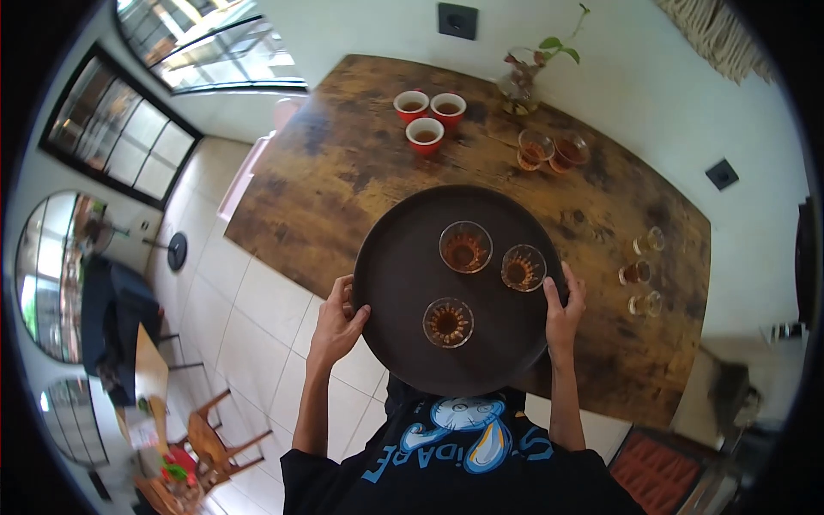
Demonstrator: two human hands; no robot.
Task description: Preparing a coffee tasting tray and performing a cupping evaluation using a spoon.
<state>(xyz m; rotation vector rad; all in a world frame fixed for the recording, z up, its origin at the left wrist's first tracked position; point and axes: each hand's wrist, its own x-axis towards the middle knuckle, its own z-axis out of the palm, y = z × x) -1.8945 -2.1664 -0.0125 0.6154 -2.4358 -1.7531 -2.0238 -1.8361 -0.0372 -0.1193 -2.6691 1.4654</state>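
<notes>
Both my hands hold a round dark serving tray (pixel 399 257) by its rim, over the near edge of a brown wooden table (pixel 309 238). My left hand (pixel 338 322) grips the left side, thumb on the rim. My right hand (pixel 565 306) grips the right side, its thumb close to a glass. On the tray stand a larger glass of amber-brown drink (pixel 465 247), a glass at the right (pixel 523 268) and a glass nearer me (pixel 448 323). Red cups with white insides (pixel 425 135) stand at the table's far side, and two glasses (pixel 533 151) of reddish drink stand right of them.
A glass vase with a plant (pixel 518 87) is by the wall. Small glasses (pixel 636 273) line the table's right side. A pink chair (pixel 244 170) is beyond the left edge. Wooden chairs (pixel 219 438) stand lower left; a red patterned mat or seat (pixel 656 463) is lower right.
</notes>
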